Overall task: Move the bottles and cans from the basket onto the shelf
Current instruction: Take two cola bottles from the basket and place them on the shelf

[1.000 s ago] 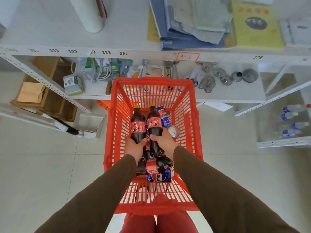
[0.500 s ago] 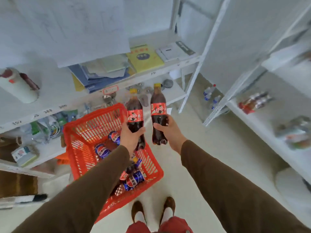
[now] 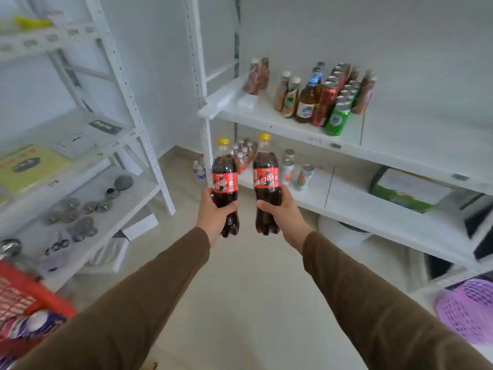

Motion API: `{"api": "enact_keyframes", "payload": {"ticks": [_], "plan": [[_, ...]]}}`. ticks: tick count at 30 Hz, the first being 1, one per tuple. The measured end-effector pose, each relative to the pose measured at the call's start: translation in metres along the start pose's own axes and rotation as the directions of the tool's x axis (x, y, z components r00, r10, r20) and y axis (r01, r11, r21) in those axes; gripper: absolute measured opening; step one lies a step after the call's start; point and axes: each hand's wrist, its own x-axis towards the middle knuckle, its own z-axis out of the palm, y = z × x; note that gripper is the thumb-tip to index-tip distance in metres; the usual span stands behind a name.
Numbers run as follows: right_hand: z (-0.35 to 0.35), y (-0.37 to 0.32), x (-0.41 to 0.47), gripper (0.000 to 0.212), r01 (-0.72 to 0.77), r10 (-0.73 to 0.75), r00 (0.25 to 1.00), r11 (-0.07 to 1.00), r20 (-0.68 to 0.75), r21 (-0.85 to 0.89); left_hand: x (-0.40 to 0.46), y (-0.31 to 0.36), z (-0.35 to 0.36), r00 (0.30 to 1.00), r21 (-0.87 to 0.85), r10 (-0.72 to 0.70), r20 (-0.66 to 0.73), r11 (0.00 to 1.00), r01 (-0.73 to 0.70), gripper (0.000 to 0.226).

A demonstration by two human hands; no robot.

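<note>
I hold two upright cola bottles with red labels and yellow caps in mid-air over the floor. My left hand point(image 3: 216, 212) grips the left cola bottle point(image 3: 224, 180) around its lower half. My right hand point(image 3: 282, 212) grips the right cola bottle point(image 3: 266, 177) the same way. The white shelf point(image 3: 288, 126) with several bottles and cans point(image 3: 328, 102) stands ahead to the right, above bottle height. The red basket point(image 3: 40, 295) sits at the bottom left, with blurred cans point(image 3: 29, 324) inside.
A lower shelf board point(image 3: 373, 209) carries small cans point(image 3: 304, 177) and a green box point(image 3: 408, 190). A second white rack point(image 3: 88, 231) at left holds metal parts and a yellow booklet point(image 3: 29, 166). A purple basket point(image 3: 469, 311) lies at bottom right. Small water bottles point(image 3: 200, 166) stand in the corner.
Both bottles have been lifted out of the red basket. My view and hands have swung right, away from the rack with papers, toward the shelf with drinks.
</note>
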Motion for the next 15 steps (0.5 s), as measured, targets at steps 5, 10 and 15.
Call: {"api": "enact_keyframes", "payload": {"ticks": [5, 10, 15], "plan": [[-0.161, -0.012, -0.002, 0.055, 0.023, -0.021, 0.986, 1.000, -0.164, 0.012, 0.006, 0.016, 0.158, 0.984, -0.020, -0.007, 0.177, 1.000, 0.011, 0.050], [-0.268, -0.027, 0.014, 0.047, 0.080, -0.064, 0.950, 0.996, -0.306, 0.039, 0.025, 0.035, 0.272, 0.957, 0.004, 0.026, 0.289, 1.000, -0.029, 0.057], [-0.353, -0.049, 0.067, 0.050, 0.106, -0.082, 0.922, 0.993, -0.379, 0.042, 0.073, 0.059, 0.365, 0.934, -0.011, 0.073, 0.350, 0.997, -0.074, 0.061]]}}
